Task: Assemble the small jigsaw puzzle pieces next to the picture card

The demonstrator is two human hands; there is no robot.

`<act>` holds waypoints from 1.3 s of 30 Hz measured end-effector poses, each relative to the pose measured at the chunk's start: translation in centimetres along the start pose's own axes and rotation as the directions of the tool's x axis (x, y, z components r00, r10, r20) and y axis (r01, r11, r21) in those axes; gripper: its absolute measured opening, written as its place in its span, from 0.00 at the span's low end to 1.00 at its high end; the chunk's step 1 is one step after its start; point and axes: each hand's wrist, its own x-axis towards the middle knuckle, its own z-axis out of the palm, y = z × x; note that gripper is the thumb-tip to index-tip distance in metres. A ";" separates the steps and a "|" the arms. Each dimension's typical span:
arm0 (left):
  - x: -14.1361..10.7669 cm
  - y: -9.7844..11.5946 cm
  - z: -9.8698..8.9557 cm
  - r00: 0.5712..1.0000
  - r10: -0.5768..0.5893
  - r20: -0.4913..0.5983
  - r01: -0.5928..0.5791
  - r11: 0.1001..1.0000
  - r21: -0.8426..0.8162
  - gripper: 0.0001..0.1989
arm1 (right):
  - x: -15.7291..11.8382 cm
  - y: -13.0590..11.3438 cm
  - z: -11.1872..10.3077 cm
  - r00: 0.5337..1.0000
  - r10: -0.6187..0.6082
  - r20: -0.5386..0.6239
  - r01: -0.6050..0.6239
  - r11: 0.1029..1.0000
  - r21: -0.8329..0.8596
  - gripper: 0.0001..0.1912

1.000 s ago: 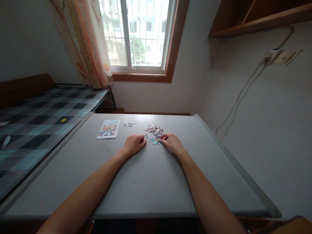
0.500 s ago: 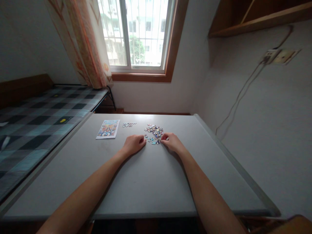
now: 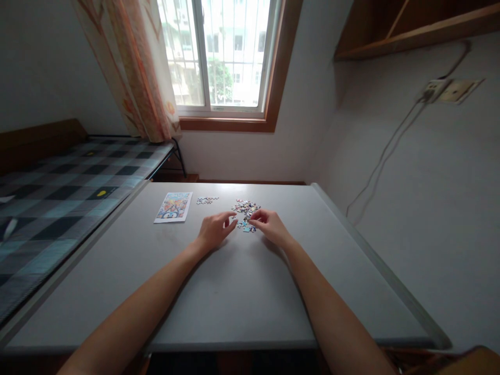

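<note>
1. Daylight falls through a barred window [image 3: 219, 62] into a small room, where a patterned orange-and-cream curtain [image 3: 142, 78] hangs above a bed [image 3: 125, 171] covered in checked fabric.
2. A pale table [image 3: 234, 291] fills the foreground; along the wall at right, a cord [image 3: 377, 166] droops from the sockets [image 3: 457, 91] below a wooden shelf [image 3: 422, 34].
3. A loose heap of jigsaw pieces [image 3: 246, 207] lies past the centre of the tabletop, with a few blue ones scattered at its near side, between the person's hands.
4. The left hand [image 3: 213, 230] is beside the heap, its thumb and forefinger parted.
5. The right hand [image 3: 272, 227] reaches in from the other side, fingertips drawn together over the pieces; whether one is pinched there cannot be told.
6. Farther left lie a small flat cluster of pieces [image 3: 206, 200] and, beside it, a colourful printed sheet [image 3: 174, 207].
</note>
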 end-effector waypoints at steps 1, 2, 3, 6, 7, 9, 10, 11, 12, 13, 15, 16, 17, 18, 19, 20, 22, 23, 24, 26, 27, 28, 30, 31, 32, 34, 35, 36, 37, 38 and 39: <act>0.0 0.0 0.0 0.999 0.038 -0.018 -0.038 0.999 -0.013 0.13 | 0.0 -0.1 0.2 1.000 -0.006 -0.005 0.006 1.000 0.028 0.12; -0.1 0.0 0.0 0.997 0.074 -0.029 -0.074 0.997 -0.022 0.14 | 0.0 -0.3 0.3 1.000 -0.014 -0.007 0.015 0.999 0.051 0.12; -0.1 0.0 0.0 0.994 0.107 -0.038 -0.108 0.994 -0.027 0.14 | 0.0 -0.3 0.4 1.000 -0.023 -0.006 0.024 0.997 0.069 0.11; -0.2 0.1 -0.1 0.980 0.187 -0.064 -0.189 0.982 -0.020 0.15 | 0.1 -0.2 0.7 0.999 -0.045 0.003 0.045 0.994 0.101 0.11; -0.2 0.2 -0.1 0.975 0.211 -0.069 -0.212 0.977 -0.015 0.15 | 0.1 -0.2 0.7 0.999 -0.050 0.003 0.049 0.993 0.106 0.11; -0.2 0.3 -0.1 0.964 0.254 -0.080 -0.256 0.967 -0.010 0.15 | 0.2 0.0 0.8 0.998 -0.059 0.000 0.059 0.992 0.112 0.11; -0.2 0.3 -0.2 0.959 0.271 -0.086 -0.273 0.962 -0.010 0.15 | 0.2 0.1 0.8 0.998 -0.064 0.000 0.063 0.992 0.113 0.11; -0.2 0.3 -0.1 0.954 0.284 -0.092 -0.286 0.958 -0.010 0.14 | 0.2 0.1 0.8 0.998 -0.068 0.001 0.067 0.991 0.114 0.11; -0.2 0.3 -0.1 0.950 0.296 -0.096 -0.298 0.954 -0.012 0.14 | 0.2 0.1 0.9 0.997 -0.072 0.002 0.071 0.991 0.115 0.11; -0.1 0.3 -0.1 0.947 0.306 -0.099 -0.309 0.951 -0.015 0.13 | 0.2 0.2 0.9 0.997 -0.075 0.005 0.074 0.991 0.114 0.12; -0.1 0.3 0.0 0.941 0.324 -0.099 -0.327 0.945 -0.017 0.12 | 0.2 0.1 0.9 0.997 -0.080 0.014 0.078 0.991 0.110 0.12; -0.1 0.3 0.0 0.939 0.330 -0.101 -0.333 0.943 -0.017 0.12 | 0.2 0.1 0.9 0.997 -0.080 0.018 0.078 0.992 0.103 0.12; -0.1 0.3 0.1 0.938 0.331 -0.103 -0.335 0.942 -0.017 0.12 | 0.2 0.0 0.9 0.997 -0.080 0.021 0.078 0.993 0.091 0.11; -0.1 0.2 0.1 0.939 0.327 -0.105 -0.331 0.944 -0.018 0.12 | 0.1 0.0 0.9 0.997 -0.081 0.021 0.079 0.994 0.072 0.11; -0.1 0.1 0.2 0.942 0.318 -0.106 -0.322 0.946 -0.022 0.12 | 0.1 0.0 0.9 0.996 -0.083 0.021 0.082 0.996 0.046 0.10; -0.1 0.1 0.2 0.946 0.308 -0.106 -0.312 0.950 -0.030 0.11 | 0.1 0.0 0.9 0.996 -0.090 0.019 0.090 0.996 0.013 0.10; -0.2 -0.1 0.3 0.953 0.283 -0.108 -0.290 0.956 -0.048 0.11 | 0.0 0.1 0.8 0.991 -0.135 0.006 0.135 0.988 -0.077 0.07; -0.2 -0.1 0.3 0.955 0.274 -0.110 -0.281 0.958 -0.055 0.11 | 0.0 0.2 0.8 0.984 -0.176 -0.004 0.173 0.976 -0.130 0.06; -0.2 -0.2 0.3 0.957 0.267 -0.113 -0.275 0.960 -0.060 0.11 | 0.0 0.3 0.9 0.975 -0.223 -0.011 0.218 0.959 -0.181 0.06; -0.2 -0.2 0.3 0.958 0.260 -0.119 -0.269 0.961 -0.066 0.11 | 0.0 0.5 0.9 0.950 -0.312 -0.014 0.298 0.919 -0.259 0.05; -0.2 -0.2 0.3 0.958 0.259 -0.119 -0.268 0.961 -0.067 0.11 | 0.0 0.6 0.9 0.941 -0.340 -0.010 0.323 0.903 -0.282 0.06; -0.2 -0.1 0.2 0.959 0.257 -0.118 -0.266 0.962 -0.068 0.11 | 0.0 0.6 0.9 0.935 -0.354 -0.005 0.337 0.894 -0.295 0.05; -0.2 -0.1 0.2 0.961 0.251 -0.115 -0.260 0.963 -0.072 0.12 | 0.0 0.7 0.9 0.933 -0.360 0.001 0.343 0.887 -0.309 0.05; -0.2 -0.1 0.2 0.962 0.247 -0.112 -0.256 0.964 -0.072 0.12 | 0.0 0.7 0.9 0.933 -0.359 0.004 0.342 0.886 -0.314 0.05; -0.2 -0.1 0.2 0.964 0.245 -0.106 -0.253 0.965 -0.072 0.12 | 0.0 0.7 0.9 0.934 -0.358 0.008 0.342 0.885 -0.318 0.05; -0.2 -0.1 0.2 0.965 0.243 -0.096 -0.250 0.966 -0.070 0.13 | 0.0 0.8 0.9 0.935 -0.355 0.015 0.340 0.884 -0.320 0.05; -0.2 -0.1 0.2 0.966 0.242 -0.091 -0.249 0.966 -0.070 0.13 | 0.0 0.8 0.9 0.935 -0.353 0.016 0.340 0.885 -0.320 0.05; -0.2 -0.1 0.2 0.967 0.240 -0.084 -0.246 0.967 -0.072 0.13 | 0.0 0.8 0.9 0.936 -0.352 0.016 0.339 0.885 -0.319 0.06; -0.2 -0.1 0.2 0.968 0.237 -0.079 -0.243 0.967 -0.076 0.13 | 0.0 0.8 0.9 0.936 -0.352 0.017 0.339 0.886 -0.317 0.06; -0.2 -0.1 0.2 0.970 0.233 -0.074 -0.238 0.968 -0.082 0.13 | 0.0 0.8 0.9 0.936 -0.352 0.017 0.339 0.886 -0.315 0.06; -0.2 -0.1 0.2 0.971 0.229 -0.069 -0.234 0.968 -0.087 0.13 | 0.0 0.7 0.9 0.936 -0.352 0.017 0.339 0.887 -0.315 0.06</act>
